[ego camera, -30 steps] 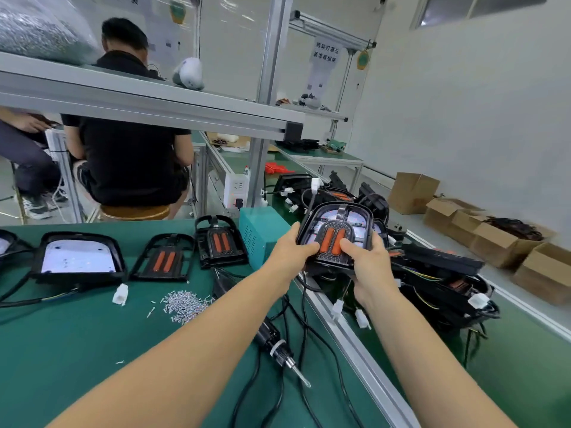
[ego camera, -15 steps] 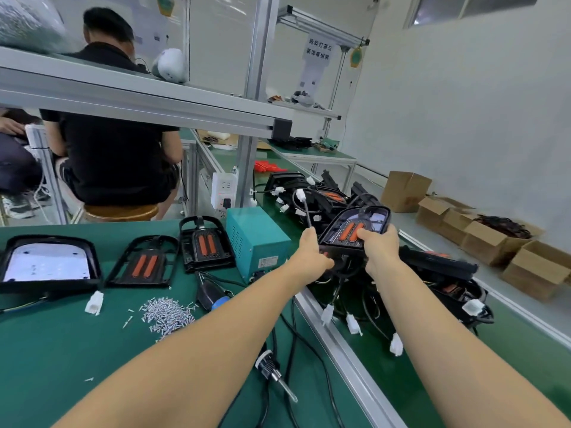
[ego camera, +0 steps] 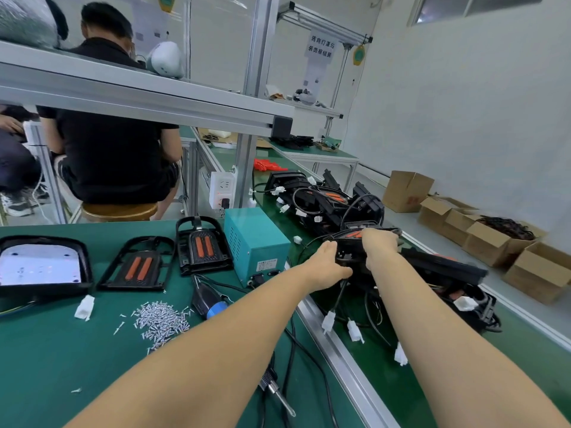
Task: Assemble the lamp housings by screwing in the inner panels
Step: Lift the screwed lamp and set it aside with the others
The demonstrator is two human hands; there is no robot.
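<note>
green table [ego camera: 46, 359], teal box [ego camera: 258, 242], silver screws [ego camera: 160, 319]

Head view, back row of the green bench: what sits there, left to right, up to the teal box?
Housing with the white panel → open black frame with orange strips → black housing with orange strips → teal power box.

Teal power box [ego camera: 256, 242] on the green bench [ego camera: 46, 350] (cardboard boxes [ego camera: 494, 242] beyond).
</note>
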